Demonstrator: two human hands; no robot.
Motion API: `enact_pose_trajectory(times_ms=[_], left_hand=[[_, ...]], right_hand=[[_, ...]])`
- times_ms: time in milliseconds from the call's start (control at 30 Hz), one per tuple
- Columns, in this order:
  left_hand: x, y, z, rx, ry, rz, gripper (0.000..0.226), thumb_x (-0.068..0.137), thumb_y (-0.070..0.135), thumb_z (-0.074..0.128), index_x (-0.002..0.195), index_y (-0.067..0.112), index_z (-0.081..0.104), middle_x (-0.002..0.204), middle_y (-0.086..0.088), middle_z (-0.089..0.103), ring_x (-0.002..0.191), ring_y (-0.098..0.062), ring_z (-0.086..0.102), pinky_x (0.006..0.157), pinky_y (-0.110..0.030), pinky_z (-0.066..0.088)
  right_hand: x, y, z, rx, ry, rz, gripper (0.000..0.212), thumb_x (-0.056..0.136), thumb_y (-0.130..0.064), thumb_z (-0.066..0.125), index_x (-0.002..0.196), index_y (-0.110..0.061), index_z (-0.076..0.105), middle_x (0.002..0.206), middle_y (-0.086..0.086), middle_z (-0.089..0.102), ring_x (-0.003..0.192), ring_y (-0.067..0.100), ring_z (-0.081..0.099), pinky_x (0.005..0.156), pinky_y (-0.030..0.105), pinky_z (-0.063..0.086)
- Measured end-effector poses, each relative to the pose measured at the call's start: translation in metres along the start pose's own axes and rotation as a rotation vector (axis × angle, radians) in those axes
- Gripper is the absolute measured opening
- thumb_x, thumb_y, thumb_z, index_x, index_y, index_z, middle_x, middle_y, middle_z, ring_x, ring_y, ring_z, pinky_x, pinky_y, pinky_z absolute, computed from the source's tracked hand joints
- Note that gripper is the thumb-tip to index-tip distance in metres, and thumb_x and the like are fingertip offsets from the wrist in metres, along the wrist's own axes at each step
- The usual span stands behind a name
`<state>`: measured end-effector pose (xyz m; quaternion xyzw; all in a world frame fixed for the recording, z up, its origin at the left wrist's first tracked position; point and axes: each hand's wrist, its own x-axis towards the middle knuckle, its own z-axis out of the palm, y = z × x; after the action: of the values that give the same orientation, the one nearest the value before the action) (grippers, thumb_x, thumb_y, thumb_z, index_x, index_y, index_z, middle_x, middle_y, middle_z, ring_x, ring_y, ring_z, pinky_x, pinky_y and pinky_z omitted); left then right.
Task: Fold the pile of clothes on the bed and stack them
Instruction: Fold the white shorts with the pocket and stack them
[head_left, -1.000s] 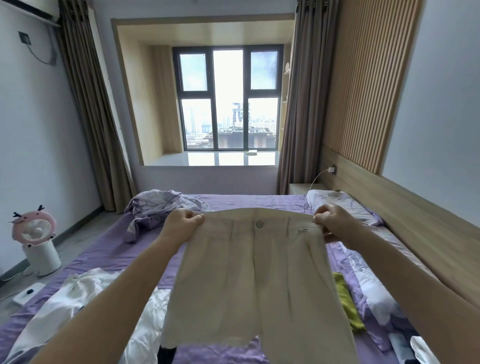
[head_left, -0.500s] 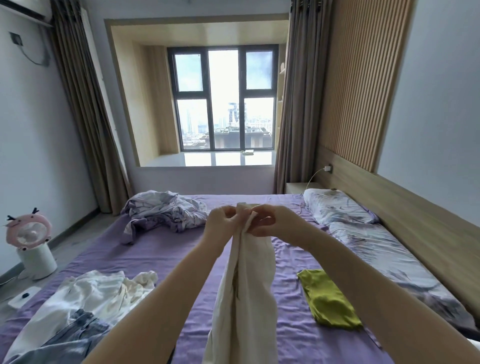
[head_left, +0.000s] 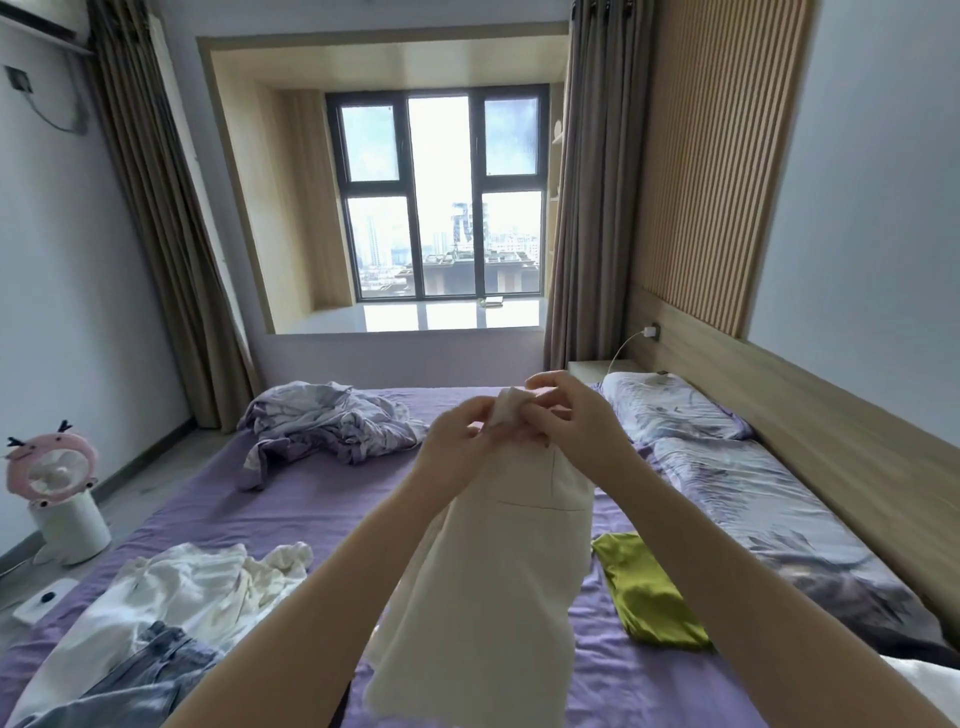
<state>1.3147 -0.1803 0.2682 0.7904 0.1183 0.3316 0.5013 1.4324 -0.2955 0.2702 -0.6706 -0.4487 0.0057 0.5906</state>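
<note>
home bedroom, purple-sheeted bed (head_left: 322, 499), pillows (head_left: 670, 410), curtains (head_left: 156, 208), bay window (head_left: 441, 197)

shorts (head_left: 498, 582): held up over the bed (head_left: 311, 499), mid-frame, pinched at the top by both hands
left hand (head_left: 457, 447): just left of right hand (head_left: 576, 431), touching it
folded top (head_left: 649, 592): on bed, right of shorts
pillows (head_left: 727, 457): along headboard (head_left: 831, 415), far right
crumpled sheet (head_left: 327, 421): far end of bed, left
clothes pile (head_left: 171, 597): near left of bed
fan (head_left: 57, 488): on floor, left of bed
window (head_left: 441, 197): behind bed
</note>
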Motion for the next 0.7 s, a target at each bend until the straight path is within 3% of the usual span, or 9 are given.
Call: enact_pose_trajectory(times_ms=[100,167,233,300,333,367,433,567,700], left_hand=[[0.007,0.001,-0.01,-0.039,0.058,-0.024,0.024,0.088,0.003,0.061,0.093,0.026,0.068,0.093,0.012,0.068,0.088,-0.004,0.061,0.079,-0.02,0.05],[0.006,0.0,-0.014,-0.133,0.045,-0.059,0.025,0.089,0.004,0.062,0.093,0.028,0.068,0.097,0.012,0.069,0.089,-0.003,0.063,0.078,-0.019,0.052],[0.003,-0.005,-0.016,-0.18,0.014,-0.082,0.021,0.09,0.006,0.062,0.098,0.024,0.068,0.104,0.006,0.07,0.093,-0.008,0.064,0.081,-0.024,0.053],[-0.002,-0.015,-0.016,-0.2,-0.003,-0.121,0.018,0.091,0.006,0.061,0.103,0.018,0.068,0.11,-0.001,0.069,0.094,-0.012,0.064,0.083,-0.029,0.053],[-0.005,-0.021,-0.016,-0.218,-0.014,-0.149,0.018,0.091,0.006,0.061,0.106,0.014,0.067,0.111,-0.004,0.069,0.095,-0.014,0.063,0.085,-0.031,0.052],[-0.009,-0.029,-0.017,-0.231,-0.018,-0.173,0.018,0.091,0.006,0.06,0.107,0.011,0.066,0.112,-0.007,0.068,0.095,-0.016,0.062,0.087,-0.034,0.051],[-0.015,-0.045,-0.017,-0.204,0.025,-0.195,0.016,0.092,0.004,0.058,0.105,0.011,0.064,0.108,-0.008,0.066,0.094,-0.018,0.059,0.088,-0.038,0.048],[-0.031,-0.092,-0.016,0.253,0.177,-0.137,0.011,0.097,0.01,0.051,0.107,0.005,0.052,0.093,-0.007,0.061,0.086,-0.024,0.057,0.076,-0.032,0.041],[-0.069,-0.149,-0.008,0.5,0.192,-0.216,0.018,0.101,0.018,0.043,0.111,0.003,0.043,0.092,-0.021,0.064,0.082,-0.039,0.061,0.066,-0.043,0.045]], right_hand=[[-0.012,0.023,-0.015,-0.105,0.173,-0.036,0.064,0.074,-0.024,0.081,0.129,-0.028,0.048,0.107,-0.009,0.056,0.09,0.003,0.053,0.078,0.013,0.041],[-0.026,0.043,-0.019,0.004,0.068,0.158,0.103,0.067,-0.031,0.082,0.149,-0.022,0.021,0.133,-0.005,0.04,0.117,0.009,0.045,0.091,0.021,0.037],[-0.041,0.061,-0.015,0.243,-0.094,0.38,0.115,0.07,-0.026,0.081,0.152,-0.027,0.001,0.148,-0.001,0.026,0.132,0.014,0.036,0.098,0.028,0.037],[-0.055,0.077,-0.007,0.401,-0.201,0.463,0.102,0.071,-0.023,0.083,0.15,-0.025,0.019,0.15,0.002,0.034,0.129,0.02,0.047,0.101,0.039,0.045],[-0.06,0.084,-0.003,0.443,-0.227,0.479,0.088,0.069,-0.024,0.084,0.143,-0.021,0.036,0.141,0.006,0.05,0.12,0.023,0.057,0.095,0.042,0.051],[-0.064,0.09,0.001,0.457,-0.231,0.502,0.075,0.066,-0.025,0.084,0.132,-0.015,0.049,0.123,0.007,0.065,0.106,0.022,0.066,0.083,0.039,0.057],[-0.07,0.098,0.011,0.407,-0.168,0.543,0.051,0.061,-0.024,0.088,0.106,-0.012,0.067,0.094,0.003,0.075,0.081,0.015,0.072,0.06,0.025,0.056],[-0.074,0.124,0.035,0.237,-0.068,0.582,0.03,0.068,-0.022,0.085,0.092,-0.015,0.071,0.085,-0.001,0.075,0.072,0.009,0.07,0.061,0.025,0.055],[-0.104,0.157,0.06,-0.107,-0.105,0.525,0.033,0.069,-0.042,0.082,0.09,-0.027,0.061,0.077,-0.018,0.064,0.068,-0.007,0.059,0.059,0.006,0.04]])
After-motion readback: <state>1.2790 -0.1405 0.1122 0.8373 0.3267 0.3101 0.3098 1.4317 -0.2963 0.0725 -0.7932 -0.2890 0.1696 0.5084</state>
